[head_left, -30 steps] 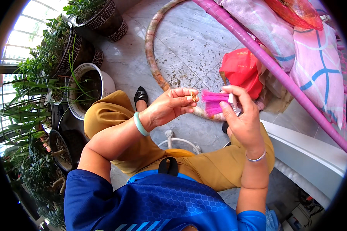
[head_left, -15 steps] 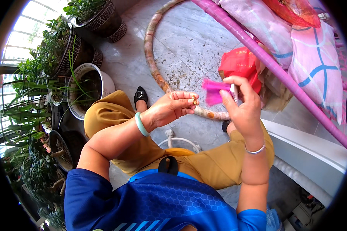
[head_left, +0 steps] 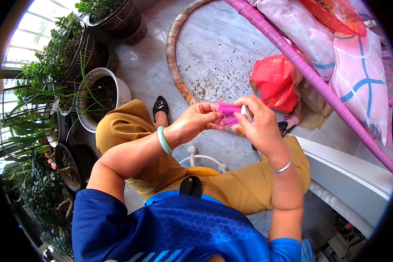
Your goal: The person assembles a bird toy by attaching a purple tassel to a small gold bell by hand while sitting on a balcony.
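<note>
Over marble floor [head_left: 231,48], our 2 hands pinch 1 pink strip [head_left: 228,112]: left hand [head_left: 199,120] closed on its left end, right hand [head_left: 258,124] on its right; axis runs left-right.

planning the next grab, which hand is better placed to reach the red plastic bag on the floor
Right, probably. The right hand sits just below the red plastic bag, while the left hand is farther across. Both hands grip the small pink plastic piece, so one must let go.

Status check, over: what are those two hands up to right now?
Left hand and right hand both pinching a small pink piece, held over the lap. Red plastic bag on the floor beyond. Nothing in between.
</note>
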{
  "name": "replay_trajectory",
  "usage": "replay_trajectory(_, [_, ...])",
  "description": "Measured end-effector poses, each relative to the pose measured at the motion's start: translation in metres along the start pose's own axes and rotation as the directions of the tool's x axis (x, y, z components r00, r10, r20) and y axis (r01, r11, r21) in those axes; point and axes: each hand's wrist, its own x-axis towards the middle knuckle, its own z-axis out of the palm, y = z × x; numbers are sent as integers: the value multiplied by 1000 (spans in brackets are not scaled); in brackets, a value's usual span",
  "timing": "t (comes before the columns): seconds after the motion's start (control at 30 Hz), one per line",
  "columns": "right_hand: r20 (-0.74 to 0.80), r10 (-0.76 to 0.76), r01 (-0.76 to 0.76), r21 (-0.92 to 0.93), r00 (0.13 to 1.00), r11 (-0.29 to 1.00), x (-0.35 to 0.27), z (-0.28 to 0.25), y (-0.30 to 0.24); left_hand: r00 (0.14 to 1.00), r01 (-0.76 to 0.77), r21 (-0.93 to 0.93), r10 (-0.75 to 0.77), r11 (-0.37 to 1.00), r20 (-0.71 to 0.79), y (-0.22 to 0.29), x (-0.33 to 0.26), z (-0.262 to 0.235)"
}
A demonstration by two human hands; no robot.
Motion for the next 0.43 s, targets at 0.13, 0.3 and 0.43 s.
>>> replay_trajectory(0.13, [-125,-24,10,-111,992,994,8,-11,5,999,6,0,-6,1000,-50,0,-2,-1])
replay_trajectory(0.3, [-166,46,-52,-29,985,998,8,-12,-2,998,-19,29,21,999,-61,-2,1,-5])
replay_trajectory(0.43, [-143,29,-31,-8,989,999,7,-11,0,995,-14,73,21,997,-95,-3,0,-6])
